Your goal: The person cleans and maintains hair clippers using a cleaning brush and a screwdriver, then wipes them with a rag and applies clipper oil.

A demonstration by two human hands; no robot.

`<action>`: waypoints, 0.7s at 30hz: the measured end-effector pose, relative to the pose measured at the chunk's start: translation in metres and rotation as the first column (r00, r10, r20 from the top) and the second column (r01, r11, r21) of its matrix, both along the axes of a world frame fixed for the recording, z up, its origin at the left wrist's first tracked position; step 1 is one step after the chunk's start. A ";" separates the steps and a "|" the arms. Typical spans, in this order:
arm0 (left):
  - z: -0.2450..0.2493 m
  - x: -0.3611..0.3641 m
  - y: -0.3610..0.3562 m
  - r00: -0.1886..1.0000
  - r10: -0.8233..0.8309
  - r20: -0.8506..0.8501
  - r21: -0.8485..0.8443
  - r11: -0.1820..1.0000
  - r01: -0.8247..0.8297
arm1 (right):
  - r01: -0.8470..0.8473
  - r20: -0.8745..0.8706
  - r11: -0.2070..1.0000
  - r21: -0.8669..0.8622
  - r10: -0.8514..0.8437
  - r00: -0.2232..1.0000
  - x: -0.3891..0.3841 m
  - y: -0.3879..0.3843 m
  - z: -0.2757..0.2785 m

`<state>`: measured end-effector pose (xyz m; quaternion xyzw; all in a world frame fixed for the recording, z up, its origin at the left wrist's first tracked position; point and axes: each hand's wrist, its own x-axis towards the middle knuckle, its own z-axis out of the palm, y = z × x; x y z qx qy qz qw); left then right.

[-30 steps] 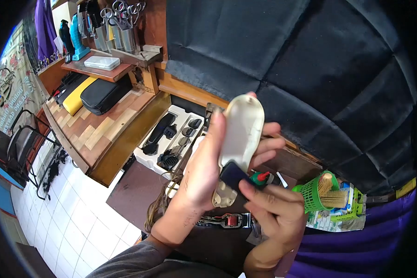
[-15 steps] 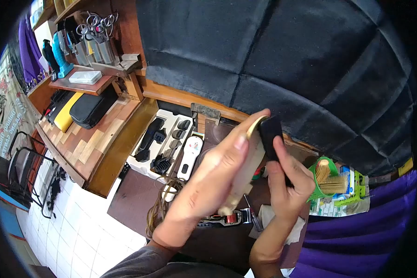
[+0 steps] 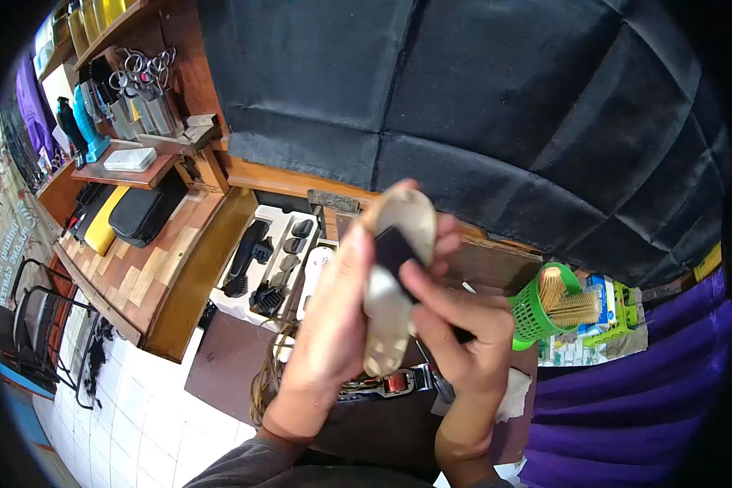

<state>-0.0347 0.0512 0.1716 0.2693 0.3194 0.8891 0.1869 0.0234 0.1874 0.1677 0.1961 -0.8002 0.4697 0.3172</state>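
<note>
My left hand (image 3: 329, 317) is closed around a pale, hollow clipper housing shell (image 3: 386, 351), held upright with its inner side showing. In my right hand (image 3: 468, 329) is a flat black brush-like tool (image 3: 394, 250), pinched between thumb and fingers. Its tip lies against or just over the inside of the shell; contact cannot be made out exactly. Below my hands, an opened hair clipper (image 3: 397, 382) with a red coil lies on the brown table (image 3: 228, 366). Beside it are a slim tool with a dark handle (image 3: 442, 389) and a white paper or cloth (image 3: 514, 396).
Left of my hands are a white tray (image 3: 281, 244) with a black trimmer and attachments, a white clipper (image 3: 315, 272) and a coiled cord (image 3: 264, 378). A green basket (image 3: 533, 313) holding brushes stands right. Scissors (image 3: 142, 71) fill a rack at upper left.
The shell has turned so its hollow inner side faces me, and both hands have shifted left in view. The black tool has moved from the shell's rim to over its inside.
</note>
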 end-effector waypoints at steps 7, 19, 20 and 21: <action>-0.004 -0.015 -0.012 0.994 -0.084 0.072 0.126 0.989 0.074 | 0.147 0.033 0.984 -0.100 -0.144 0.989 -0.002 0.006 0.002; 0.000 -0.013 -0.014 0.998 -0.063 0.026 -0.023 0.998 0.063 | -0.006 0.129 0.995 0.101 -0.007 0.992 0.006 0.020 0.004; 0.002 -0.011 -0.014 0.998 -0.063 0.026 -0.021 0.998 0.064 | 0.148 0.040 0.989 0.024 -0.149 0.988 0.005 0.018 0.004; 0.004 -0.008 -0.012 0.997 -0.056 0.050 -0.038 0.998 0.058 | 0.130 0.019 0.992 -0.004 -0.130 0.991 0.004 0.019 0.004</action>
